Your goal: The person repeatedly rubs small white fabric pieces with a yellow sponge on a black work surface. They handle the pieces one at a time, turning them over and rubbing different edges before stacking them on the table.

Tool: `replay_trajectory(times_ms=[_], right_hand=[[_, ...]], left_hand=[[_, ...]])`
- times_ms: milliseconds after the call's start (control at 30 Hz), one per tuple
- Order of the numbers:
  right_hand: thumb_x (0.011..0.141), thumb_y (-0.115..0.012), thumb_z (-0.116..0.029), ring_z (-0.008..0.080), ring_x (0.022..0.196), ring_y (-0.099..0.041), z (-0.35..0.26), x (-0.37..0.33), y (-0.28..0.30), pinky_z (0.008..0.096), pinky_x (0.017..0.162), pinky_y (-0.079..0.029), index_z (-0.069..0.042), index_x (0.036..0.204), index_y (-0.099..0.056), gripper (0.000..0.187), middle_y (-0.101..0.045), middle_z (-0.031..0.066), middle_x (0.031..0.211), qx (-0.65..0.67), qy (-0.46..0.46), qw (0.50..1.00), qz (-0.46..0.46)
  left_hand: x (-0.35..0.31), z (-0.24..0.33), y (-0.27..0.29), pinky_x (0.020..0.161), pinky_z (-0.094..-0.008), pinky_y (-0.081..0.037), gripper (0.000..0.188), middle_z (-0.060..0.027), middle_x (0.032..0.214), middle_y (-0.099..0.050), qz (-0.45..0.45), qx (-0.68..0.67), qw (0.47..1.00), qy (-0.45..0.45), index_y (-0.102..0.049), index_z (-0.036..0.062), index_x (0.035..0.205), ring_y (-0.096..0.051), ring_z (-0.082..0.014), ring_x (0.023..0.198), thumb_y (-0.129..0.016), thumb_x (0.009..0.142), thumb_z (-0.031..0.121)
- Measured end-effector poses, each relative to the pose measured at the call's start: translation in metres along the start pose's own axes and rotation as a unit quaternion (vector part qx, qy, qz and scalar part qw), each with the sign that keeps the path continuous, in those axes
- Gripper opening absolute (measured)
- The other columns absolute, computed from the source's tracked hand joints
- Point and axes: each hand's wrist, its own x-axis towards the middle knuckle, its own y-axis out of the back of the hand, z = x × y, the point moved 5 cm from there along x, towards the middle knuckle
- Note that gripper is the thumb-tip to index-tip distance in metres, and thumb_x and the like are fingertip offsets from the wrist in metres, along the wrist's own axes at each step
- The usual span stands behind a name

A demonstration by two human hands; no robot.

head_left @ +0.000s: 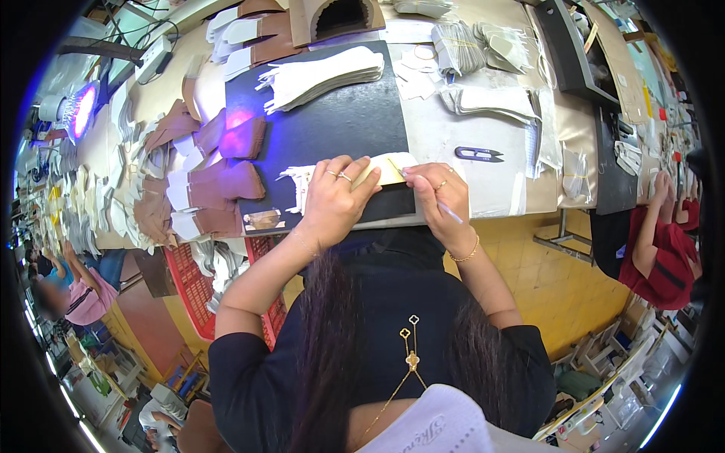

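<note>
Frayed white layers (300,187) ended under the left hand (337,195), which lay partly spread, fingers slightly bent, on a cream strip (389,167) on the black mat (325,137), hiding whether strip and layers were one piece. The right hand (439,202) was closed in a narrow pinch around a slim pen-like tool (451,214), its tip indistinct, at the strip's right end; farther right lay black thread snips (479,154).

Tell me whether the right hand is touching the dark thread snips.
Apart. The head view shows the thread snips lying just beyond the right hand, with a strip of bare grey work surface visible between them.
</note>
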Motion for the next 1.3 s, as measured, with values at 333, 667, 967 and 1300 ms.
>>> replay_trajectory(times_ms=[333, 667, 967, 1300], right_hand=[[0.091, -0.071, -0.01, 0.0282, 0.071, -0.061, -0.004, 0.021, -0.018, 0.0381, 0.067, -0.047, -0.003, 0.08, -0.065, 0.014, -0.065, 0.0093, 0.076, -0.082, 0.068, 0.994, -0.007], [0.101, -0.063, -0.03, 0.0288, 0.074, -0.062, -0.007, 0.009, 0.006, 0.0379, 0.074, -0.049, -0.002, 0.088, -0.066, 0.031, -0.064, 0.0108, 0.078, -0.047, 0.079, 0.996, 0.02], [0.105, -0.048, -0.052, 0.0266, 0.099, -0.065, 0.015, -0.003, -0.003, 0.0384, 0.098, -0.048, -0.001, 0.128, -0.055, 0.057, -0.064, 0.0141, 0.111, 0.135, -0.076, 0.985, 0.076], [0.105, -0.05, -0.044, 0.0344, 0.103, -0.064, 0.008, -0.011, -0.025, 0.0424, 0.089, -0.053, -0.006, 0.131, -0.053, 0.046, -0.067, 0.0148, 0.115, -0.05, 0.112, 0.992, 0.017]], left_hand=[[-0.001, -0.001, -0.002, 0.085, -0.0419, -0.048, 0.03, -0.0088, 0.115, -0.069, 0.007, 0.017, 1.0, -0.015, -0.073, 0.0071, 0.109, -0.062, -0.0275, 0.101, -0.078, 0.082, 0.02], [0.004, -0.016, 0.0, 0.088, -0.0426, -0.046, 0.03, -0.0075, 0.112, -0.068, -0.027, -0.074, 0.997, 0.025, -0.073, 0.0097, 0.109, -0.061, -0.0266, 0.105, -0.079, 0.082, 0.021], [0.013, -0.042, 0.007, 0.089, -0.0356, -0.053, 0.037, -0.0095, 0.108, -0.07, -0.045, -0.297, 0.924, 0.238, -0.072, 0.004, 0.111, -0.068, -0.0261, 0.099, -0.085, 0.08, 0.019], [0.003, -0.06, 0.04, 0.089, -0.0301, -0.053, 0.038, -0.0086, 0.11, -0.069, 0.017, -0.372, 0.895, 0.244, -0.072, 0.0016, 0.113, -0.066, -0.0176, 0.1, -0.087, 0.079, 0.011]])
